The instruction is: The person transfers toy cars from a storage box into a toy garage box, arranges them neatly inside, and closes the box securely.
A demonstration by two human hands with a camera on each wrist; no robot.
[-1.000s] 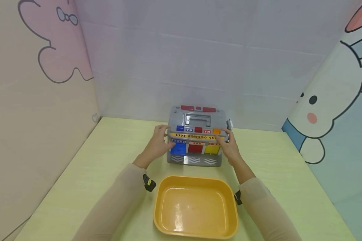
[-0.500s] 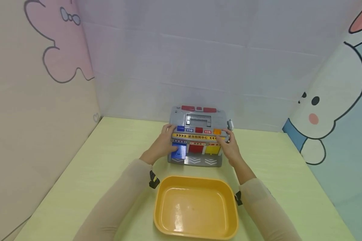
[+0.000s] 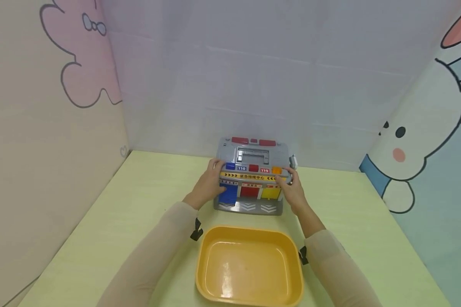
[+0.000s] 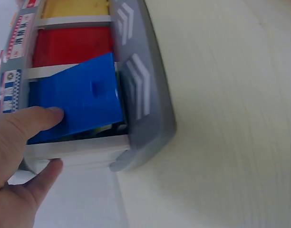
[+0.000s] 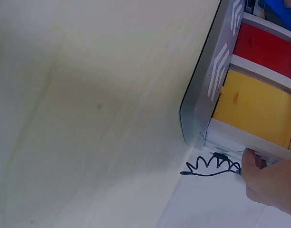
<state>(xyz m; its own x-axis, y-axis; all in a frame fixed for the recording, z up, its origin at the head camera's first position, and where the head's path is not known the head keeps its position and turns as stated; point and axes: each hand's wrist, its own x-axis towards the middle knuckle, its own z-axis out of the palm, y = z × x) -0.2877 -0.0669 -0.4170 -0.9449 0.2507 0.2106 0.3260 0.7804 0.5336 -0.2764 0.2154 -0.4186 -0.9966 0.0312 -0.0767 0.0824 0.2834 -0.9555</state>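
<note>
A grey toy rescue station with a yellow front strip and coloured buttons stands near the back wall. Its blue door is tilted out at the lower edge, with a dark gap showing beneath. The red door and yellow door sit flush in their frames. My left hand grips the station's left side, its thumb lying on the blue door and a finger under the side wall in the left wrist view. On the right side, my right hand holds the station, thumb on the front strip.
A yellow plastic bin stands in front of the station, between the forearms. A dark coiled cord shows by the station's right side. A pale wall rises behind, and printed walls flank the light green table.
My left hand has shifted slightly right, its thumb further over the blue door. The blue door has swung so its lower edge sits lower in view. My right hand keeps its place.
</note>
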